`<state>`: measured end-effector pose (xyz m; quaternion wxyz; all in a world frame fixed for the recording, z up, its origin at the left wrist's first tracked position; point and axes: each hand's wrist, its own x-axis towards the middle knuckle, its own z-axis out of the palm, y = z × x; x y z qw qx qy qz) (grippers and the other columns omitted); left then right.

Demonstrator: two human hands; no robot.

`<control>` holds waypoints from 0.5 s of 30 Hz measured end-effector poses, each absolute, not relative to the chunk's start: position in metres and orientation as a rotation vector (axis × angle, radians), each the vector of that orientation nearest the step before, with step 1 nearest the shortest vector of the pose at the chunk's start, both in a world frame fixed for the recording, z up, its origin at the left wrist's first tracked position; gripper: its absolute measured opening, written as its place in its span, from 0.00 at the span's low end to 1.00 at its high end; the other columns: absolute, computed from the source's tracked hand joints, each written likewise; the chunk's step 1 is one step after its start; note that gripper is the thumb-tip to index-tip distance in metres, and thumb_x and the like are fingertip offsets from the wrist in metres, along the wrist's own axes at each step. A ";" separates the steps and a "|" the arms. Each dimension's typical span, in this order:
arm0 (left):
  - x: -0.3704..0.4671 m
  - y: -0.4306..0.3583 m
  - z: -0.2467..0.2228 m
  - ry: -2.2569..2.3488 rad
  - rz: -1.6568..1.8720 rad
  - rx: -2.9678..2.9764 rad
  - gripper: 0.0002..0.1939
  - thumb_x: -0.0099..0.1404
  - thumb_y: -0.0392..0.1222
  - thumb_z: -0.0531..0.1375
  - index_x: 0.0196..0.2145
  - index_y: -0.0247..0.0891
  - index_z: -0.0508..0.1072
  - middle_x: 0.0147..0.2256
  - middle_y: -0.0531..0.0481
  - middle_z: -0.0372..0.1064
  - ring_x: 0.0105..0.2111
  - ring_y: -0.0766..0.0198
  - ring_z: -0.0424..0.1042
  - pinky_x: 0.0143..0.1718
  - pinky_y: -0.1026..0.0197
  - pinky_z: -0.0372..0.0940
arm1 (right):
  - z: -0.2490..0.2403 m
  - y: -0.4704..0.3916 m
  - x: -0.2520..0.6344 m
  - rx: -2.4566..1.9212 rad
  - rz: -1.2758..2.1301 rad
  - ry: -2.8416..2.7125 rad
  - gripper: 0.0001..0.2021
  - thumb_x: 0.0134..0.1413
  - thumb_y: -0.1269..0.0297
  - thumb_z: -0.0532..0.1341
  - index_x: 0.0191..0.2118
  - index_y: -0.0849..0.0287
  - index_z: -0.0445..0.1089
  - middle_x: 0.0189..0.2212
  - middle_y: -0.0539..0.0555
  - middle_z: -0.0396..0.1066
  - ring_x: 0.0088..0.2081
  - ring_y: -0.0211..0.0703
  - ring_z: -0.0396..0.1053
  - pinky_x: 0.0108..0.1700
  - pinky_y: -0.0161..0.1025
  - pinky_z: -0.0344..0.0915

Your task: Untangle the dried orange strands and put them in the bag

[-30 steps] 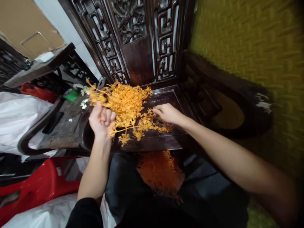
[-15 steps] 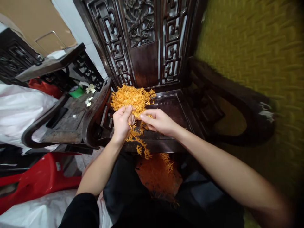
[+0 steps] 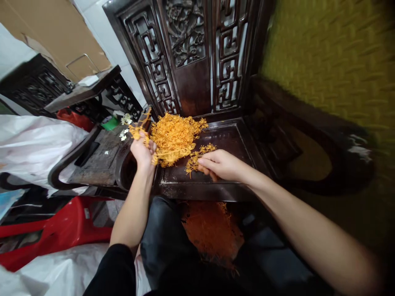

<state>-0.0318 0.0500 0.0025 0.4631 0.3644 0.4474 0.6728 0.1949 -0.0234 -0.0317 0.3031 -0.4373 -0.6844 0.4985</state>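
Observation:
A heap of thin, branching orange pieces [image 3: 173, 137], flower-like and plastic-looking, lies on the dark wooden chair seat [image 3: 224, 142]. My left hand [image 3: 143, 155] is raised at the heap's left side, its fingers closed around an orange strand [image 3: 138, 130] that sticks up above the fist. Over the front of the seat, my right hand [image 3: 222, 165] pinches an orange branching strand [image 3: 194, 159] between thumb and fingers, right of the heap. The two hands are apart, and a thin orange length runs from the left hand along the heap's front edge.
The chair has a carved back [image 3: 189, 88] and a curved right armrest [image 3: 333, 144]. At left, another wooden chair [image 3: 95, 164] bears small white flower pieces [image 3: 124, 133] and a green roll [image 3: 110, 122]. A red plastic stool [image 3: 70, 224] and white sacks [image 3: 37, 144] stand nearby. An orange-red container [image 3: 212, 230] sits between the knees.
My hands were close together in front of the heap. The left has moved left and up with its strand, the right slightly right and down. The view has shifted a little.

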 end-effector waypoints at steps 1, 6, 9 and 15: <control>-0.027 0.047 0.000 1.083 1.672 0.930 0.15 0.69 0.45 0.60 0.26 0.38 0.64 0.12 0.65 0.49 0.11 0.77 0.47 0.16 0.67 0.41 | -0.036 -0.022 0.197 -1.137 1.360 -1.754 0.14 0.63 0.58 0.58 0.33 0.61 0.75 0.25 0.52 0.75 0.20 0.36 0.68 0.27 0.36 0.61; 0.007 0.021 -0.012 1.095 1.486 1.109 0.16 0.62 0.50 0.67 0.26 0.37 0.68 0.13 0.63 0.55 0.09 0.76 0.49 0.12 0.67 0.40 | -0.039 -0.011 0.211 -1.119 1.020 -1.396 0.20 0.63 0.50 0.59 0.47 0.61 0.77 0.24 0.50 0.70 0.21 0.36 0.63 0.25 0.36 0.59; 0.016 0.014 -0.011 1.144 1.420 1.161 0.14 0.63 0.51 0.67 0.31 0.36 0.74 0.14 0.61 0.58 0.09 0.74 0.52 0.10 0.67 0.41 | -0.029 -0.014 0.217 -1.138 0.892 -1.323 0.26 0.62 0.42 0.58 0.45 0.60 0.79 0.23 0.51 0.68 0.24 0.38 0.62 0.26 0.36 0.57; 0.023 0.009 -0.006 1.006 1.357 1.258 0.16 0.59 0.47 0.71 0.31 0.39 0.68 0.17 0.60 0.64 0.10 0.74 0.56 0.10 0.68 0.48 | -0.027 -0.030 0.188 -1.114 1.125 -1.582 0.23 0.54 0.43 0.66 0.40 0.61 0.79 0.27 0.52 0.72 0.28 0.38 0.64 0.31 0.37 0.58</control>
